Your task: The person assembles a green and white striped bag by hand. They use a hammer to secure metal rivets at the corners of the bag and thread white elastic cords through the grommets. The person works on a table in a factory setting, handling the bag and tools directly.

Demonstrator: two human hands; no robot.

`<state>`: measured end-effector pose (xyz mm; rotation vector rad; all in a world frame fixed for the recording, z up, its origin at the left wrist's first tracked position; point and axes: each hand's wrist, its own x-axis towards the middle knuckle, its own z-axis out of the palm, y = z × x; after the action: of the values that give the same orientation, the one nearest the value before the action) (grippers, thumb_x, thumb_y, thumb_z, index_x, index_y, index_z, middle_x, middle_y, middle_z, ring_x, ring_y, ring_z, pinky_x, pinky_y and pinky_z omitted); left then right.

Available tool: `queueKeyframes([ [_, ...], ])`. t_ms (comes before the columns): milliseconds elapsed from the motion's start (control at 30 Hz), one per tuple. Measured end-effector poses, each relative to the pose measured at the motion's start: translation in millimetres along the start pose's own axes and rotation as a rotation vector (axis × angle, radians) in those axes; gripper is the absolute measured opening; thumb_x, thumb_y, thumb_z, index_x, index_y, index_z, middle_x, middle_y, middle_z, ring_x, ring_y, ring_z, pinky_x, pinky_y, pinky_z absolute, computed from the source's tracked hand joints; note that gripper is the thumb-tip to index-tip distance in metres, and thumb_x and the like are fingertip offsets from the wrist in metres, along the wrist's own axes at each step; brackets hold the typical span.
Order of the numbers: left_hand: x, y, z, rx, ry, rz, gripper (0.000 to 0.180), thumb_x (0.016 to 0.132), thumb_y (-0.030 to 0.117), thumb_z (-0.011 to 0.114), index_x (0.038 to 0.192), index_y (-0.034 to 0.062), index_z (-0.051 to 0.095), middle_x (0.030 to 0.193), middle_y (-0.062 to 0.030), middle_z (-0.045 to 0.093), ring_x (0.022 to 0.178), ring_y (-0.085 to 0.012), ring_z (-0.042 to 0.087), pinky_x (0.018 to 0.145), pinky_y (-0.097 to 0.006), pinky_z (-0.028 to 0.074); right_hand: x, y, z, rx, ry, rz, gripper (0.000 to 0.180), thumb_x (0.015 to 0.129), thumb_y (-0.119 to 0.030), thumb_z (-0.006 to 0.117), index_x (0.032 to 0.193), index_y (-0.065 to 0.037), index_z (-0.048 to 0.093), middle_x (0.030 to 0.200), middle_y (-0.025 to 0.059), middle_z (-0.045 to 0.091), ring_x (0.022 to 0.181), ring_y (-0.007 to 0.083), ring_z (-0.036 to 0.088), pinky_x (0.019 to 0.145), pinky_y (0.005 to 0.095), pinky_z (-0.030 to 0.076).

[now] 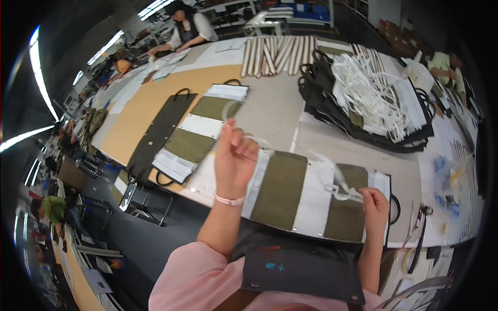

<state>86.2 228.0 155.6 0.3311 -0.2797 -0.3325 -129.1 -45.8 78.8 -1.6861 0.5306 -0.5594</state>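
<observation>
White cord [290, 150] mid-threading: my left hand [234, 158] pinches one end, raised; my right hand [374, 203] pins the other to the olive-and-white panel [306, 194] at the near edge. Finished panel [199, 132] lies far left; bag stack [358, 103] waits far right.

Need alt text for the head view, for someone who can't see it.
The person's left hand lifts a thin white strap above a flat olive-and-white fabric bag panel on the worktable, while the right hand pinches the strap's other end. A similar panel and stacked bags lie beyond.
</observation>
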Motion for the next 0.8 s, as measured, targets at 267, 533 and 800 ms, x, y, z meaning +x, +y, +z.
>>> queueKeyframes([
  [267, 108, -12, -42, 0.647, 0.071, 0.017, 0.025, 0.103, 0.023, 0.056, 0.121, 0.0063, 0.058, 0.098, 0.0012, 0.060, 0.080, -0.0086, 0.053, 0.070, -0.023, 0.044, -8, 0, -63, -0.249, -0.062, -0.060, 0.019, 0.090, -0.008, 0.066, 0.108, -0.003, 0.068, 0.078, -0.0031, 0.052, 0.077, 0.0080, 0.048, 0.070, 0.0243, 0.039],
  [533, 104, -111, -54, 1.744, -0.134, -0.384, 0.055, 0.101, 0.024, 0.057, 0.148, 0.0010, 0.042, 0.132, -0.0125, 0.060, 0.113, -0.0213, 0.060, 0.098, -0.035, 0.049, -24, -31, -51, -0.053, -0.002, -0.170, 0.022, 0.090, -0.004, 0.063, 0.110, -0.003, 0.072, 0.092, 0.0028, 0.068, 0.086, 0.0098, 0.059, 0.079, 0.0258, 0.046],
  [800, -22, -148, 21, 1.210, -0.789, -0.614, 0.035, 0.098, 0.017, 0.062, 0.129, 0.0028, 0.058, 0.119, -0.0083, 0.065, 0.107, -0.0174, 0.060, 0.093, -0.032, 0.048, -29, -49, -25, 0.175, -0.116, -0.147, 0.025, 0.091, -0.005, 0.066, 0.115, -0.005, 0.072, 0.087, -0.0001, 0.066, 0.080, 0.0074, 0.056, 0.073, 0.0235, 0.045],
])
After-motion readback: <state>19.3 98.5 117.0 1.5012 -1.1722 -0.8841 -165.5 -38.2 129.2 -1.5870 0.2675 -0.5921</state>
